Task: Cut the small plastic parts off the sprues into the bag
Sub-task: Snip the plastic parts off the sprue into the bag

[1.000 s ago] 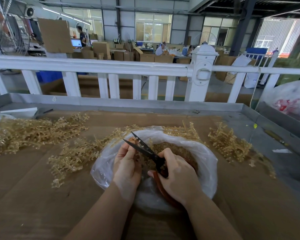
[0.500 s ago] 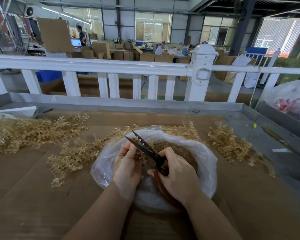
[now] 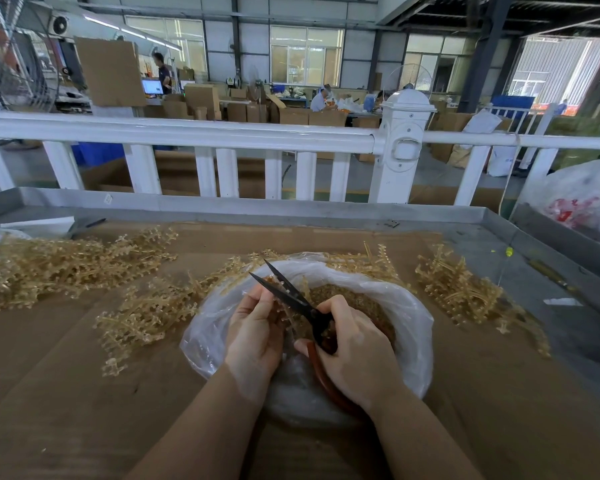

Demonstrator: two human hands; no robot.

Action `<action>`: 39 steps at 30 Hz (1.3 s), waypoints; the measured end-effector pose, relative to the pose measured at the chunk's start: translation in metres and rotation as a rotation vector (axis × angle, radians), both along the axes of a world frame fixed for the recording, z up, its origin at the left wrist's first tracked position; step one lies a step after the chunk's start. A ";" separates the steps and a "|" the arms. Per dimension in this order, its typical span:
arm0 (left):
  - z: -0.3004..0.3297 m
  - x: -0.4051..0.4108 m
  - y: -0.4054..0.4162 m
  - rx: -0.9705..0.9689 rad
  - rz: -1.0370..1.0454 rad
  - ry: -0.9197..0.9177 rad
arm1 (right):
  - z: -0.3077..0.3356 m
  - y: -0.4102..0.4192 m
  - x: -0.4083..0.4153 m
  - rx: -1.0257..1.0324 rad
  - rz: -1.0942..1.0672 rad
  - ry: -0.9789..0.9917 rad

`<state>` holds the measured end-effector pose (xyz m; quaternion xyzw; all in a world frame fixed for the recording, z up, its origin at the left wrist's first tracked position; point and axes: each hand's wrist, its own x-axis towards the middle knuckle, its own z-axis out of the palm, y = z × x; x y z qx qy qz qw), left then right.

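Note:
A clear plastic bag [image 3: 409, 317] lies open on the cardboard in front of me, holding a heap of small amber parts [image 3: 340, 296]. My left hand [image 3: 253, 330] pinches a sprue [image 3: 284, 306] over the bag's mouth; most of that sprue is hidden by my fingers. My right hand [image 3: 354, 351] grips black scissors [image 3: 288, 292] by their red-brown handles. The blades are parted and point up-left, across the sprue.
Piles of amber sprues lie at the left [image 3: 59, 265], beside the bag [image 3: 149, 306] and at the right [image 3: 461, 289]. A metal tray rim [image 3: 291, 206] and a white railing [image 3: 187, 133] bound the far side. A filled bag [image 3: 582, 199] sits at far right.
The scissor blades have shifted slightly up and right along the sprue. Both hands stay over the bag, almost unmoved.

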<state>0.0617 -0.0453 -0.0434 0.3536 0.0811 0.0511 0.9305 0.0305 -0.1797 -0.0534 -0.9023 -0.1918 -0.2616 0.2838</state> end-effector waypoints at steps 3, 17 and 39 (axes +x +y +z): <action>-0.001 0.001 0.000 -0.028 0.005 0.005 | 0.000 0.000 0.000 -0.004 0.002 -0.004; -0.009 0.006 0.004 -0.050 -0.063 -0.019 | -0.001 0.002 0.002 -0.036 0.007 -0.003; -0.006 0.004 -0.001 0.050 -0.008 0.015 | -0.002 0.000 0.004 -0.028 -0.042 -0.045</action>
